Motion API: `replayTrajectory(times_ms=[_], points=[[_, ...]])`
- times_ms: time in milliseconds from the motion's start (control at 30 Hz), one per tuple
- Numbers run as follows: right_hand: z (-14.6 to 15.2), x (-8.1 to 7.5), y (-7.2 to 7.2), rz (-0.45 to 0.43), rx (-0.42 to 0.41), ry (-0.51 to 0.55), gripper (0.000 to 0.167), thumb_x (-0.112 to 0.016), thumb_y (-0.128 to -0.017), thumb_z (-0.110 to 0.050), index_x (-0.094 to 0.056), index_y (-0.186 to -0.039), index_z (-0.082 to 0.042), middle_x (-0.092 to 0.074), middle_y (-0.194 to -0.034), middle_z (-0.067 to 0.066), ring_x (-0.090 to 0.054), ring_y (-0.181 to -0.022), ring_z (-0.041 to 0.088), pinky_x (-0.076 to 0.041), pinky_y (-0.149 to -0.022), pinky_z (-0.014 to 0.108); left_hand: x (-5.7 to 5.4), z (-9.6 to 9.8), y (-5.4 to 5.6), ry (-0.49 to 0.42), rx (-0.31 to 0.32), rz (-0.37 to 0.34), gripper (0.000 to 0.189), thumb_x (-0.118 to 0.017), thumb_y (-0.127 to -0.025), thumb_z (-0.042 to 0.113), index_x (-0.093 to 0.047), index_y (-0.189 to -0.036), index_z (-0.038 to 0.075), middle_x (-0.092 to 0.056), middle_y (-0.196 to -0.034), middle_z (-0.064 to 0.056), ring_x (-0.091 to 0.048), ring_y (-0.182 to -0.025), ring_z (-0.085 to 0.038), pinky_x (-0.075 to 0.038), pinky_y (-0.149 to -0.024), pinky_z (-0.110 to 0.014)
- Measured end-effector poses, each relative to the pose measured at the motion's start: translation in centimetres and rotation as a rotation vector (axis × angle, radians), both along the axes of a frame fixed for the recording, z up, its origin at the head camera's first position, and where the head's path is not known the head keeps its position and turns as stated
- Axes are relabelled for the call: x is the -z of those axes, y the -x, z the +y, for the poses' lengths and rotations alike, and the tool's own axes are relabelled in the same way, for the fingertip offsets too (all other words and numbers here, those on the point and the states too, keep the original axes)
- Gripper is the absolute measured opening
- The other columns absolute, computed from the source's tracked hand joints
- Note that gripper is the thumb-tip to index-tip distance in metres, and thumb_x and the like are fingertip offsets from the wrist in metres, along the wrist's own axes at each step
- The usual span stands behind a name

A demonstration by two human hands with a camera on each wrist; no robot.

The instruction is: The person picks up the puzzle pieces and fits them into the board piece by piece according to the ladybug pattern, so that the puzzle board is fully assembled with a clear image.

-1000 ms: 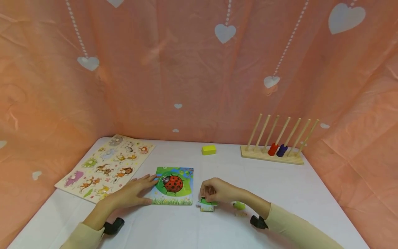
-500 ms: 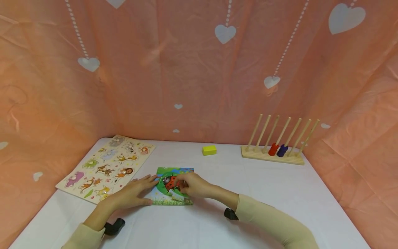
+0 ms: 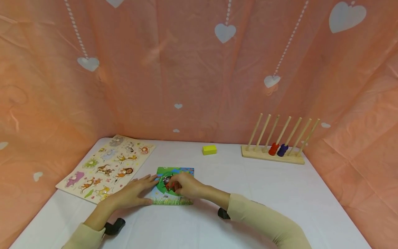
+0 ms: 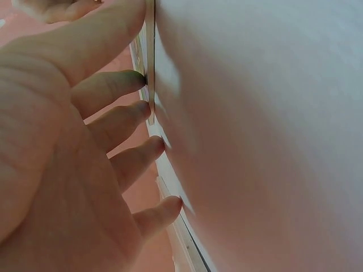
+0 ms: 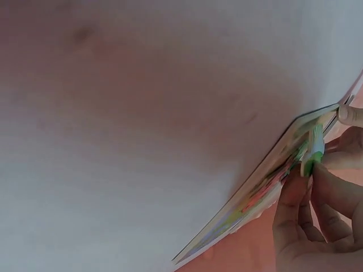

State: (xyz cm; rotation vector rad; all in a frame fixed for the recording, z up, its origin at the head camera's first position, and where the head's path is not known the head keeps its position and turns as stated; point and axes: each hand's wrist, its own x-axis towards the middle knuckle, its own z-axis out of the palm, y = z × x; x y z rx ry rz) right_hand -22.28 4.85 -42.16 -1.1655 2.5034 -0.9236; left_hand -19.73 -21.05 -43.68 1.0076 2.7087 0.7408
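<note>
A square ladybug jigsaw puzzle (image 3: 166,201) lies on the white table in front of me, partly covered by my right hand. My left hand (image 3: 132,193) rests at its left side, fingers spread and touching the edge; the left wrist view shows the thumb and fingertips along the thin board. Over the puzzle's right half, my right hand (image 3: 188,186) pinches a green and white puzzle piece (image 5: 313,150) between thumb and fingertips. In the right wrist view the piece is tilted up against the picture. From the head view my fingers mostly hide it.
A wooden board with animal pieces (image 3: 105,169) lies at the left. A yellow block (image 3: 209,150) sits at the back. At the back right stands a wooden peg rack (image 3: 273,157) bearing a red and a blue bead piece. Pink curtain (image 3: 199,86) surrounds the table.
My right hand has carried the puzzle piece left from the table onto the puzzle. Loose pieces seen earlier at right are out of sight where my sleeve now lies. My left hand stays put.
</note>
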Motion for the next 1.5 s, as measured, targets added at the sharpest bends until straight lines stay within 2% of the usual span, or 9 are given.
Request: replayTrajectory(times_ms=[133, 367, 867, 1133, 1500], points=[[-0.3, 0.0, -0.3, 0.055, 0.031, -0.056, 0.019, -0.076, -0.084, 0.005, -0.072, -0.101, -0.002, -0.062, -0.075, -0.004, -0.051, -0.067, 0.001, -0.046, -0.063, 0.014, 0.2, 0.0, 0.0, 0.001, 0.004, 0.004, 0.076, -0.072, -0.089, 0.040, -0.047, -0.144, -0.006, -0.033, -0.156, -0.027, -0.027, -0.140, -0.055, -0.021, -0.102, -0.079], [-0.6, -0.1, -0.7, 0.140, 0.050, -0.132, 0.027, -0.080, -0.083, -0.004, -0.074, -0.108, -0.008, -0.068, -0.102, -0.004, -0.056, -0.091, 0.002, -0.046, -0.079, 0.016, 0.1, -0.1, -0.1, -0.008, -0.002, -0.005, 0.076, -0.072, -0.089, 0.041, -0.047, -0.144, -0.005, -0.032, -0.156, -0.026, -0.027, -0.140, -0.055, -0.020, -0.102, -0.080], [-1.0, 0.3, -1.3, 0.263, 0.081, -0.221, 0.033, -0.085, -0.079, -0.013, -0.074, -0.111, -0.014, -0.066, -0.103, -0.005, -0.057, -0.090, 0.003, -0.046, -0.072, 0.016, 0.2, -0.1, 0.0, -0.011, -0.007, -0.005, 0.076, -0.073, -0.088, 0.041, -0.048, -0.144, -0.005, -0.033, -0.155, -0.027, -0.027, -0.140, -0.055, -0.020, -0.101, -0.081], [-1.0, 0.4, -1.1, 0.259, 0.065, -0.200, 0.033, -0.084, -0.081, -0.013, -0.074, -0.111, -0.011, -0.067, -0.106, -0.003, -0.059, -0.097, 0.006, -0.048, -0.082, 0.018, 0.2, -0.1, 0.0, -0.015, -0.009, -0.008, 0.076, -0.073, -0.089, 0.040, -0.047, -0.144, -0.005, -0.033, -0.155, -0.027, -0.027, -0.140, -0.056, -0.019, -0.101, -0.081], [-1.0, -0.2, -1.2, 0.248, 0.060, -0.207, 0.030, -0.084, -0.080, -0.011, -0.074, -0.109, -0.011, -0.064, -0.101, -0.003, -0.057, -0.087, 0.003, -0.046, -0.075, 0.013, 0.0, 0.0, -0.1, -0.009, -0.006, 0.000, 0.076, -0.072, -0.089, 0.041, -0.047, -0.144, -0.005, -0.033, -0.155, -0.026, -0.027, -0.140, -0.056, -0.020, -0.101, -0.080]])
